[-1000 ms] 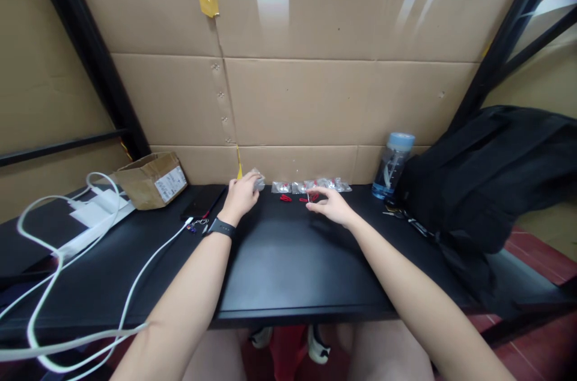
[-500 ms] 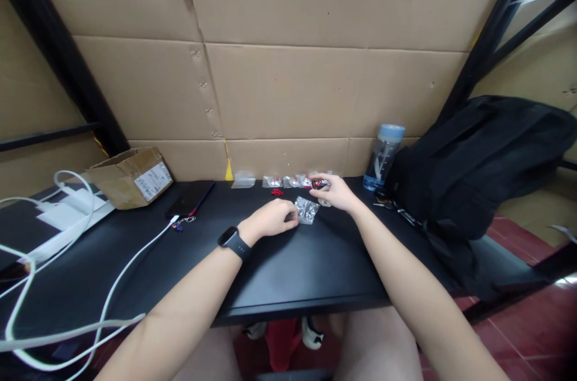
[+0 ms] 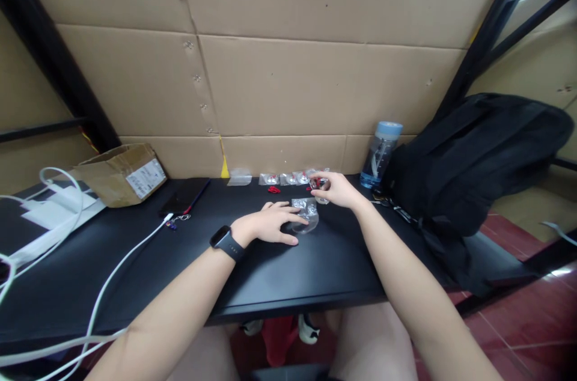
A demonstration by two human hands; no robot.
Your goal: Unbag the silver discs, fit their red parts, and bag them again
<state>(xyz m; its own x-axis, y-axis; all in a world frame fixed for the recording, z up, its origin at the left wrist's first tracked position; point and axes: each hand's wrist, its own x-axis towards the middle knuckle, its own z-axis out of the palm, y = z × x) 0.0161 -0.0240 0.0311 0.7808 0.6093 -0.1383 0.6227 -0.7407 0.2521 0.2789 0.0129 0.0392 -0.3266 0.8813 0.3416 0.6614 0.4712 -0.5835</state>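
Observation:
My left hand (image 3: 276, 223) lies with fingers spread on the black table, its fingertips at a clear plastic bag (image 3: 307, 213). To the right, my right hand (image 3: 332, 188) pinches a small red and clear item (image 3: 319, 183), whose details are too small to tell. Behind the hands, small clear packets (image 3: 269, 179) with bits of red and silver form a row along the cardboard. A red coiled piece (image 3: 273, 189) rests in front of that row. An apparently flat clear bag (image 3: 240, 177) is at the row's left end.
A blue-lidded bottle (image 3: 381, 154) and a black backpack (image 3: 478, 182) stand at the right. On the left are an open cardboard box (image 3: 121, 173), a phone (image 3: 183, 199) and white cables (image 3: 130, 261). Cardboard panels (image 3: 279, 86) rise behind the table (image 3: 288, 279).
My left hand has opened, its fingers now spread over the clear bag's left side. The bag's rounded lower part now shows. My right hand stays near the same spot, and the view has shifted slightly.

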